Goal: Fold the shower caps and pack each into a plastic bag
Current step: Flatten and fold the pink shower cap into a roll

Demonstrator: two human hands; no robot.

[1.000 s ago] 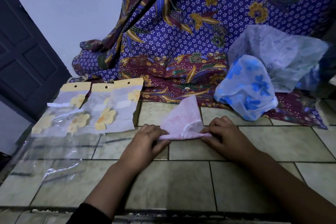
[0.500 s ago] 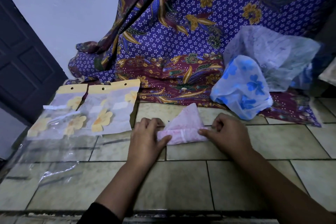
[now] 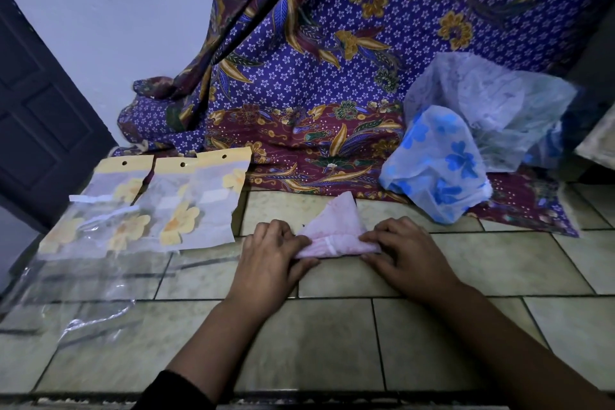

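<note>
**Pink cap pinned at both corners for its fold**

The pink shower cap lies at the centre of the frame on the tiled floor. It is folded into a wedge, with the tip pointing toward the upper frame and the banded near edge turned toward the person. Both ends are held, which I judge stops the springy film from opening while the crease is pressed.

The left hand pinches the cap's left corner, thumb along the near edge and fingers curled on top. The right hand grips the right corner with curled fingers. Its thumb seems tucked beneath, though the dim view leaves that unsure. Both wrists sit low, and the forearms run in from the bottom edge.

At left centre two packed bags with yellow flowers lie side by side. Empty clear bags lie just below them, near at hand for packing. At right centre a blue-flowered cap waits on the batik cloth.
</note>
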